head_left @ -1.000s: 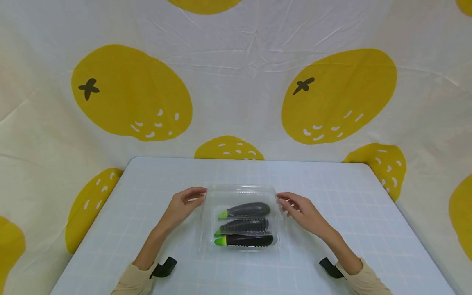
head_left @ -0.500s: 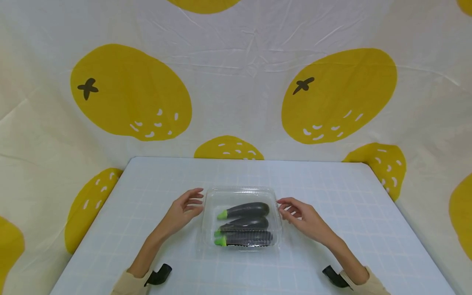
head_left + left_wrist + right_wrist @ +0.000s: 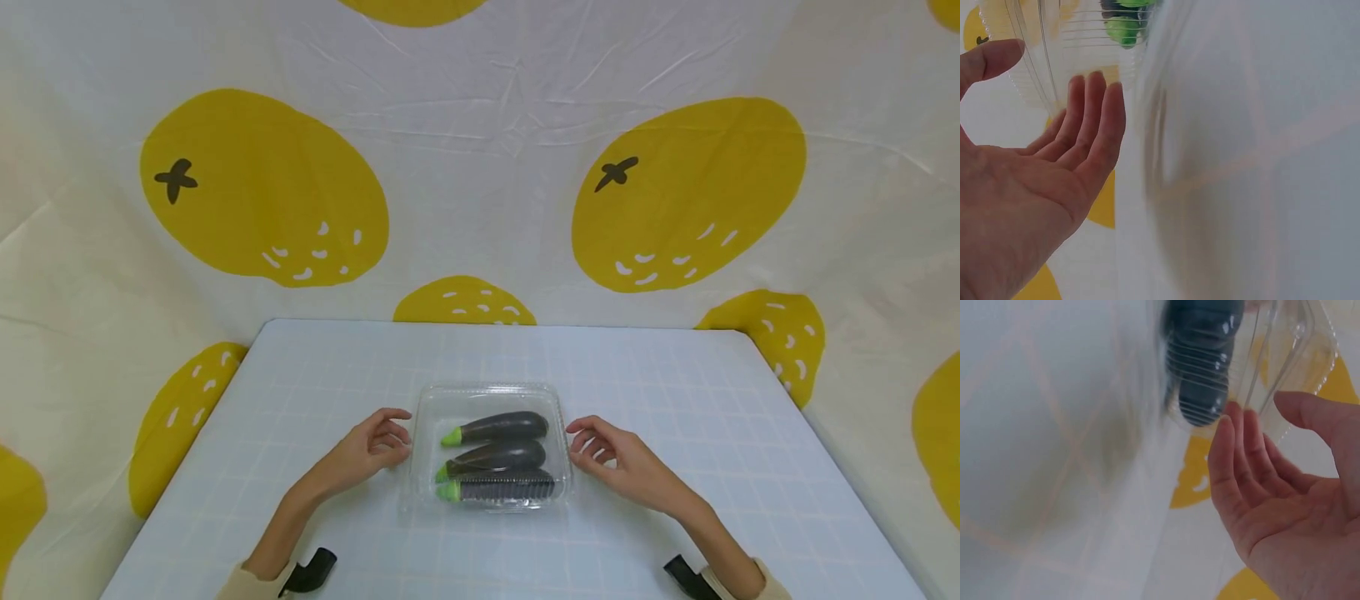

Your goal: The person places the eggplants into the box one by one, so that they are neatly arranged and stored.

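Observation:
A clear plastic clamshell container (image 3: 487, 402) stands on the table near its middle in the head view. Inside lie three eggplants, dark with green stem ends: a far one (image 3: 504, 427), a middle one (image 3: 498, 456) and a near one (image 3: 495, 488). A ridged clear wall partly covers the near eggplant. My left hand (image 3: 371, 450) is at the container's left side, thumb and fingers loosely bent and apart. At its right side is my right hand (image 3: 618, 462), fingers similarly relaxed. Both hands' fingertips are very close to the container; contact cannot be told. Neither hand grips anything.
The pale checked tabletop (image 3: 337, 358) spreads around the container. Behind it hangs a white cloth (image 3: 480, 192) printed with large yellow fruit shapes. Black wrist mounts (image 3: 311, 571) show at the beige sleeves.
Both hands have drawn back toward me along the container's sides. The container's far clear edge appears slightly nearer and lower, and the ridged band has shifted down off the middle eggplant.

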Demonstrator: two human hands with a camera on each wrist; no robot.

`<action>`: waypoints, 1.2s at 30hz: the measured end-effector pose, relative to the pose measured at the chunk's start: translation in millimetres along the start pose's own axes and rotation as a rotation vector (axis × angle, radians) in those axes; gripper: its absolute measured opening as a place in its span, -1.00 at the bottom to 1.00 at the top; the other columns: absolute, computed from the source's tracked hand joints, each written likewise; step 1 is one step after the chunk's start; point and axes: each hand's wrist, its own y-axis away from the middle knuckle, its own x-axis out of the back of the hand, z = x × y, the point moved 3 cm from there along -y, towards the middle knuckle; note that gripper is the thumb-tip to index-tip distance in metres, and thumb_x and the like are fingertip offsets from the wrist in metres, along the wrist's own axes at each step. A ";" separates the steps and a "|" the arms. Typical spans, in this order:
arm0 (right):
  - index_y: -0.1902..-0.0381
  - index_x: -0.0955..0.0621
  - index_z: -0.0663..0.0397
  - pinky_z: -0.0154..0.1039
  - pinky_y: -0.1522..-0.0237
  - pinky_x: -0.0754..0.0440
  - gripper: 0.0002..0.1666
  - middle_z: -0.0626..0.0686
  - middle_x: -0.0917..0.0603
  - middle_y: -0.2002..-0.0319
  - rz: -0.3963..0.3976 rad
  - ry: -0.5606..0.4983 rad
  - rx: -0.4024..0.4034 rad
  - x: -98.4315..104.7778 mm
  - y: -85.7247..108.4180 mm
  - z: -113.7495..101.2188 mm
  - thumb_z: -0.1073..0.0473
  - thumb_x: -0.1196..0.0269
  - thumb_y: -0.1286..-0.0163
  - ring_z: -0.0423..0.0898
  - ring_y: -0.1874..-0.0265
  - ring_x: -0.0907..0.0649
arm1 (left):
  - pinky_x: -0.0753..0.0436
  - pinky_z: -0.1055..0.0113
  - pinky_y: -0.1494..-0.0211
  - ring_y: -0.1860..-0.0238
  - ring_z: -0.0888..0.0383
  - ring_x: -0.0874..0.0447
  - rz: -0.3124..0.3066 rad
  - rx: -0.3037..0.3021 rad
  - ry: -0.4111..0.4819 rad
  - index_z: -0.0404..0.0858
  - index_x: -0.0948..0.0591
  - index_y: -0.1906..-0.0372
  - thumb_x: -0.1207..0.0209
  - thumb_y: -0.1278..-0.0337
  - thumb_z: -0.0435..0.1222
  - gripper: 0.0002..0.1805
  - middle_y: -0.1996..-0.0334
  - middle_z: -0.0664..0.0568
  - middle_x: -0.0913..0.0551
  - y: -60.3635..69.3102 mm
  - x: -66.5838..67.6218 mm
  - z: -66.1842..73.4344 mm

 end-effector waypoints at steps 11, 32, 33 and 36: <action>-0.19 -0.50 0.27 -0.29 0.22 -0.69 -0.57 -0.19 -0.67 0.30 -0.079 0.024 -0.002 -3.3 13.7 -4.9 0.18 -0.31 -0.48 -0.26 0.30 -0.67 | -0.68 0.30 0.19 0.25 0.16 -0.62 -0.288 0.010 0.094 -0.46 -0.53 -0.01 -0.19 -0.43 -0.32 -0.74 0.25 -0.04 -0.63 9.3 -6.3 -2.4; 0.17 -0.68 0.43 -0.22 0.15 -0.74 -0.69 0.24 -0.76 0.37 -0.390 -0.503 -0.092 -26.0 28.3 11.6 0.26 -0.11 -0.60 -0.14 0.31 -0.74 | -0.70 0.30 0.23 0.35 0.17 -0.71 -0.519 -0.013 0.157 -0.46 -0.73 0.22 -0.18 -0.48 -0.19 -0.64 0.33 -0.24 -0.77 11.5 -19.2 -6.1; 0.17 -0.67 0.45 -0.23 0.14 -0.73 -0.68 0.20 -0.77 0.37 -0.385 -0.514 -0.102 -26.9 28.7 12.7 0.26 -0.10 -0.60 -0.16 0.31 -0.74 | -0.70 0.31 0.23 0.35 0.18 -0.71 -0.515 -0.012 0.159 -0.46 -0.74 0.22 -0.18 -0.48 -0.19 -0.64 0.33 -0.25 -0.77 11.3 -19.0 -6.3; 0.18 -0.67 0.44 -0.27 0.12 -0.70 -0.66 0.07 -0.77 0.37 -0.370 -0.528 -0.152 -29.1 30.0 15.7 0.21 -0.11 -0.61 -0.19 0.30 -0.72 | -0.71 0.31 0.24 0.37 0.19 -0.69 -0.508 -0.017 0.171 -0.48 -0.72 0.23 -0.18 -0.49 -0.21 -0.64 0.34 -0.24 -0.77 11.3 -18.3 -6.8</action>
